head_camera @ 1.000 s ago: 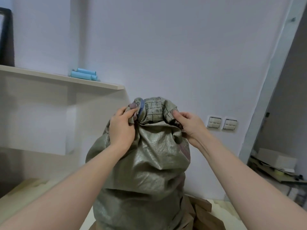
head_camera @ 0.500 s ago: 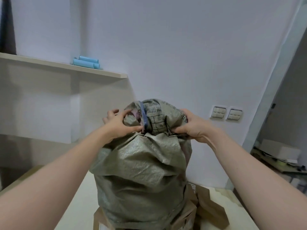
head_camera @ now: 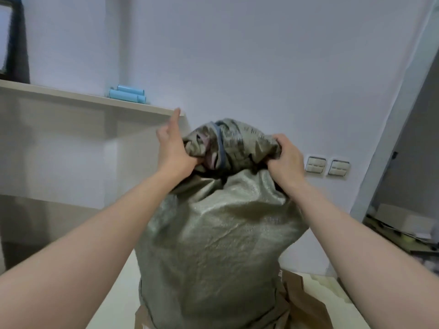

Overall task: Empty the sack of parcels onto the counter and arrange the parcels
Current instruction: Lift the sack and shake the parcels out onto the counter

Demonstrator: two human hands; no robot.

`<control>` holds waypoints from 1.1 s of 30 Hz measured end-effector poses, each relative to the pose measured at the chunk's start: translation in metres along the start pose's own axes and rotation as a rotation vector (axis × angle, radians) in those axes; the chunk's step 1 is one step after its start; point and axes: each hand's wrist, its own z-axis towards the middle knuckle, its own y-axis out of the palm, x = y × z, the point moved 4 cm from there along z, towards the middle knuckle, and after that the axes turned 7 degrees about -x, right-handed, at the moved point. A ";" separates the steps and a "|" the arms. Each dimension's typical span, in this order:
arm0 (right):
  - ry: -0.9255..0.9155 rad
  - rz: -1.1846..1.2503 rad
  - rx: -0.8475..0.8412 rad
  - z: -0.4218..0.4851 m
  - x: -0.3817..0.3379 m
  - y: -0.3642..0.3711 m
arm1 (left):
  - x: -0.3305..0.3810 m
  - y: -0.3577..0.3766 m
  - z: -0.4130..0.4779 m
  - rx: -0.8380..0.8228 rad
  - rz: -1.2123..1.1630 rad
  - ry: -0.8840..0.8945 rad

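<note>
A grey-green woven sack [head_camera: 213, 245] stands tall on the pale counter [head_camera: 332, 295] in front of me, its bunched end up. My right hand [head_camera: 286, 162] is clenched on the right side of the bunched end. My left hand [head_camera: 173, 148] presses against the left side with thumb and palm on the fabric, and its index finger points up, free. A blue band [head_camera: 222, 148] runs over the bunched top. Brown cardboard parcels [head_camera: 306, 307] show at the sack's foot on the right and lower left. What is inside the sack is hidden.
A wooden shelf [head_camera: 71, 97] on the left wall carries blue tubes [head_camera: 127, 94] and a dark frame [head_camera: 14, 39]. Two wall switches [head_camera: 327, 165] sit right of the sack. A doorway with cluttered boxes [head_camera: 403, 224] opens at the far right.
The bunched top of the sack has been pulled wider apart. My left hand has loosened, its index finger now lifted off the fabric. My right hand has closed tighter on the right side.
</note>
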 end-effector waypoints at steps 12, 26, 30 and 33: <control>0.115 0.031 0.027 -0.049 0.034 0.051 | -0.047 0.038 -0.042 -0.868 0.267 -0.241; 0.375 0.571 -0.453 -0.046 0.041 0.042 | -0.055 0.050 -0.051 -0.489 0.370 -0.240; 0.492 0.394 -0.668 -0.056 0.058 0.061 | -0.068 0.051 -0.053 -0.556 0.528 -0.280; 0.543 0.540 -0.805 -0.066 0.053 0.070 | -0.085 0.053 -0.055 -0.607 0.512 -0.325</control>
